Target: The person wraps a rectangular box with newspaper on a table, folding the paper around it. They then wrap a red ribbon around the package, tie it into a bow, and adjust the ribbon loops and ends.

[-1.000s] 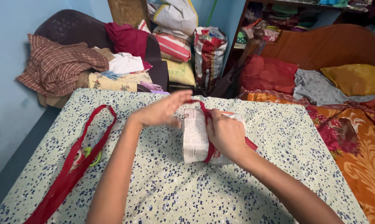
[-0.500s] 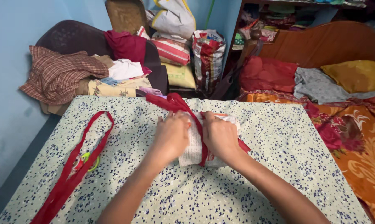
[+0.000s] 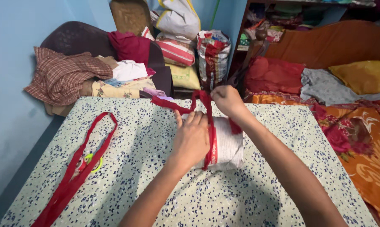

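At the middle of the counter [image 3: 114, 176], which is covered by a pale cloth with small dark specks, both forearms reach in from the lower edge and meet over a folded white bundle [image 3: 228, 145]. The left hand [image 3: 192, 141] lies palm down on the bundle's left part, fingers straight and close together, pressing flat rather than gripping anything. The right arm stretches further away from the body, and the right hand [image 3: 226, 99] is raised just past the bundle's far edge, fingers pinched shut on a red strap [image 3: 209, 126]. From that pinch the strap runs down across the top of the bundle to its near edge, passing beside the left hand's fingers, while another length trails off to the left, lifted above the cloth. The bundle is a compact rectangle of white woven-looking material, lying flat. Well apart, on the counter's left side, lies a long red strap loop [image 3: 78, 166] with a small yellow-green ring [image 3: 94, 162] by it. Beyond the counter a chair [image 3: 68, 40] is heaped with clothes.
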